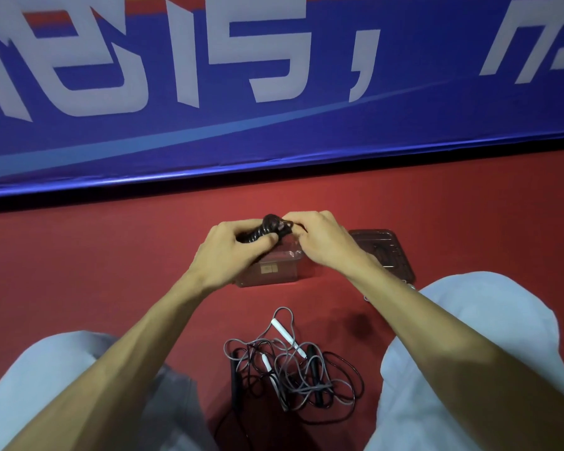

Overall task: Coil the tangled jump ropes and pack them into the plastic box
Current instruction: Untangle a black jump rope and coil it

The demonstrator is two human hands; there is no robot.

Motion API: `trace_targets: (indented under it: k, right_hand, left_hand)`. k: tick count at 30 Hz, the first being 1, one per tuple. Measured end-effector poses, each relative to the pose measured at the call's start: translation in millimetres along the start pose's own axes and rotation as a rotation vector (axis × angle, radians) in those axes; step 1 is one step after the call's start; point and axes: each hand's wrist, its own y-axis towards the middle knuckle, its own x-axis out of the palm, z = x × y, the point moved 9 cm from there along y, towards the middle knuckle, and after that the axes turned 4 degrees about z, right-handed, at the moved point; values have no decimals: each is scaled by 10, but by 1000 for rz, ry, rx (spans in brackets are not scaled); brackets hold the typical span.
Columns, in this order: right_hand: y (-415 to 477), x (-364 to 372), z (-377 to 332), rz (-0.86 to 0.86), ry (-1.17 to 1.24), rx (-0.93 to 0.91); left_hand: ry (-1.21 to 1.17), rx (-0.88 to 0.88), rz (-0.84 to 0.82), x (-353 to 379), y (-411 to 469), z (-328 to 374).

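A black jump rope, wound into a tight coil [267, 230], is held above the clear plastic box [269, 274] on the red floor. My left hand [232, 247] grips the coil's lower left end. My right hand [319, 237] pinches its upper right end. The box sits under both hands and is partly hidden by them. Nearer to me, between my knees, lies a tangled pile of black and grey jump ropes [290, 372] with white and black handles.
The box's clear lid [389, 252] lies on the floor to the right of the box, partly behind my right forearm. A blue banner with white characters [274, 92] runs along the wall ahead. My knees in light trousers flank the rope pile.
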Motion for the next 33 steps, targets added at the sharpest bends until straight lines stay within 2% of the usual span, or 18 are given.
trace_targets:
  k: [3, 10, 13, 16, 18, 23, 29, 31, 33]
  right_hand:
    - [-26, 3, -79, 10, -69, -16]
    - [-115, 118, -289, -24, -236, -155]
    - [-112, 240, -276, -135, -114, -132]
    - [-169, 457, -166, -339, 53, 14]
    - [-233, 585, -190, -446, 74, 39]
    - [-210, 471, -366, -372, 47, -86]
    - [-244, 381, -456, -259, 288, -137]
    - [-227, 361, -481, -280, 411, -127]
    - [-228, 356, -528, -382, 683, -95]
  left_hand:
    - [-136, -48, 91, -96, 34, -66]
    - [-267, -53, 107, -139, 33, -20]
    - [-218, -91, 174, -186, 57, -107]
    - [-73, -167, 281, -311, 118, -338]
    - [7, -199, 328, -375, 124, -432]
    - [141, -181, 326, -390, 140, -464]
    - [287, -131, 224, -372, 169, -434]
    - [287, -149, 189, -339, 170, -446]
    - [221, -174, 142, -309, 162, -440]
